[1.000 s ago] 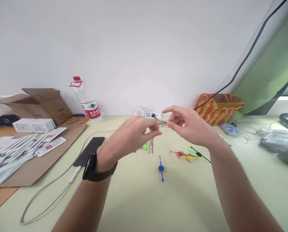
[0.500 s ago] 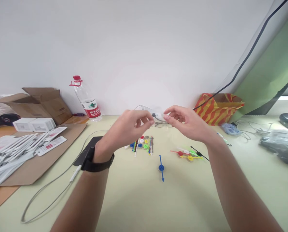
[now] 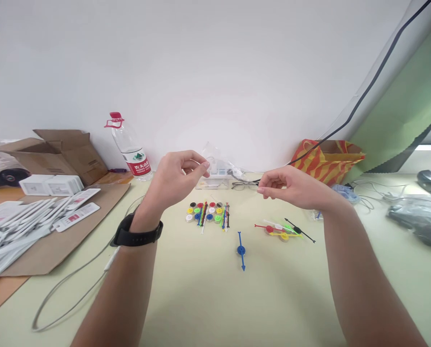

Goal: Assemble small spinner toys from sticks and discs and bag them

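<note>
the left hand (image 3: 177, 174) is raised above the table (image 3: 201, 308) with a black watch (image 3: 137, 234) on its wrist, thumb and forefinger pinched together on the edge of a bit of clear plastic (image 3: 213, 155) that stands up just past the fingertips (it is faint against the white wall, so its shape is hard to make out). the right hand (image 3: 291, 187) hangs at a similar height and well apart from the left, its fingers curled in and the thumb and forefinger tips pressed together; whatever sits between them is too small to tell. below and between the two hands, a tidy patch of coloured caps (image 3: 205, 214) lies on the table with thin coloured sticks laid across it. nearer the person lies a blue pin (image 3: 241, 251), alone, and to its right a loose heap of red, yellow, green and black pins (image 3: 283, 231) under the right wrist. a pair of glasses (image 3: 243, 185) lies by the wall behind the hands. off to the left stand a water bottle (image 3: 130, 148) and an open cardboard box (image 3: 61, 153), with white packets (image 3: 23, 224) spread on cardboard; a striped bag (image 3: 327, 163) sits at the right.
</note>
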`<state>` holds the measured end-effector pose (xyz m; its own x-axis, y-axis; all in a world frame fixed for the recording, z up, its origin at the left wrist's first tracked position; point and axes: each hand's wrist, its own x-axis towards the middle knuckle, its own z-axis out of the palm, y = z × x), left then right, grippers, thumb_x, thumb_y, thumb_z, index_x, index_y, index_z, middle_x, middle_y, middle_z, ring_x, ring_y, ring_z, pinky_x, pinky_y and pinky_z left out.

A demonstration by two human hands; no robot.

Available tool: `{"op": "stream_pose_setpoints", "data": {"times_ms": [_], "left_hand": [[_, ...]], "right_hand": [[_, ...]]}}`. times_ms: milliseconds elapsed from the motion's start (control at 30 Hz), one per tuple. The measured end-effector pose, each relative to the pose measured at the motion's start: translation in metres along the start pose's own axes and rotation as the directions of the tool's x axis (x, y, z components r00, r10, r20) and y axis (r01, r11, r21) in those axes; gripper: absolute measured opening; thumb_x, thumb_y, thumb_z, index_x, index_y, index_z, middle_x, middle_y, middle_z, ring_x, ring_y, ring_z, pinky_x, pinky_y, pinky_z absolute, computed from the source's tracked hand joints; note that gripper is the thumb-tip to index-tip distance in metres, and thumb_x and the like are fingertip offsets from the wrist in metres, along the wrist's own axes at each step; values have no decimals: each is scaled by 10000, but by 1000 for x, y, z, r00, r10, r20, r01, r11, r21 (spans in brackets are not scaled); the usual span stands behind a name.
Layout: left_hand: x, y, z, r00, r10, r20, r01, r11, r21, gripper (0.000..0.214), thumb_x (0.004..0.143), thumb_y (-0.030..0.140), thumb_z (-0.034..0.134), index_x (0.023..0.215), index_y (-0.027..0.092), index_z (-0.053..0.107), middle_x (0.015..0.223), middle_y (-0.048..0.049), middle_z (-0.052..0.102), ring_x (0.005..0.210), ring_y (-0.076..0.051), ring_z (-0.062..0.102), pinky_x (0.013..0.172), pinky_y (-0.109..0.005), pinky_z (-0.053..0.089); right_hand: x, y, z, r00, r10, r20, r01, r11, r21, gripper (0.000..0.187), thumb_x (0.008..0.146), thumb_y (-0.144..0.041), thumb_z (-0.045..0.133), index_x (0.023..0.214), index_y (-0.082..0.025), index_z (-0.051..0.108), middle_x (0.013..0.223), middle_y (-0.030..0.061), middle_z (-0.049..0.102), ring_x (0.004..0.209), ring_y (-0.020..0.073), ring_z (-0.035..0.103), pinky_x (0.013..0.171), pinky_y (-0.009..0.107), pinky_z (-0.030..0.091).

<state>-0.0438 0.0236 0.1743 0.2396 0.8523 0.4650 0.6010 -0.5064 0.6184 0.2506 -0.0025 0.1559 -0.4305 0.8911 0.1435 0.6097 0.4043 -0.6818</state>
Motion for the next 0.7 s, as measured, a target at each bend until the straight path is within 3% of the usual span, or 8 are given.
{"op": "stream_pose_setpoints", "data": {"times_ms": [167,267,367,467,600,700], "left_hand": [[2,-8,-5,999,5,34,-8,997,83,269,879,447,644,903,200,747,817,-49,776,540,-131,562,452,-238,349],[2,-12,-8,992,9,124,-28,988,153,248,864,450,664,876,219,754,731,-30,742,546,-152,590,461,-244,365],[0,-13,-12,975,2,222,-47,979,197,210,866,437,665,841,246,749,712,-15,729,583,-180,640,486,-252,400],[-4,-11,-16,954,5,301,-89,960,266,183,863,433,665,839,272,749,697,-5,717,621,-201,662,517,-260,422],[-11,-4,-22,919,0,393,-137,938,319,180,876,437,639,854,287,737,784,-15,727,717,-216,677,551,-261,436],[-15,1,-23,879,-16,476,-143,945,295,204,894,435,608,834,273,717,842,-25,729,751,-210,672,561,-254,439]], "right_hand": [[5,16,2,999,30,26,-28,996,-85,284,933,-478,611,830,-229,701,842,53,742,784,222,673,655,324,501],[18,28,18,988,114,101,-91,973,-211,164,893,-381,639,931,-248,727,970,63,747,821,232,678,646,321,483],[33,34,48,918,228,324,-145,955,-260,211,861,-332,643,1045,-271,727,1064,63,739,822,227,696,617,305,468],[47,37,79,795,236,559,-163,970,-178,260,846,-320,639,1089,-259,706,1038,50,745,796,203,718,590,278,471],[58,45,100,719,208,663,-144,978,-151,153,755,-209,679,901,-197,723,918,37,755,781,181,718,642,253,491],[60,50,93,704,118,701,-141,990,-26,112,742,-174,679,841,-169,732,849,34,750,764,175,717,669,248,514]]}}
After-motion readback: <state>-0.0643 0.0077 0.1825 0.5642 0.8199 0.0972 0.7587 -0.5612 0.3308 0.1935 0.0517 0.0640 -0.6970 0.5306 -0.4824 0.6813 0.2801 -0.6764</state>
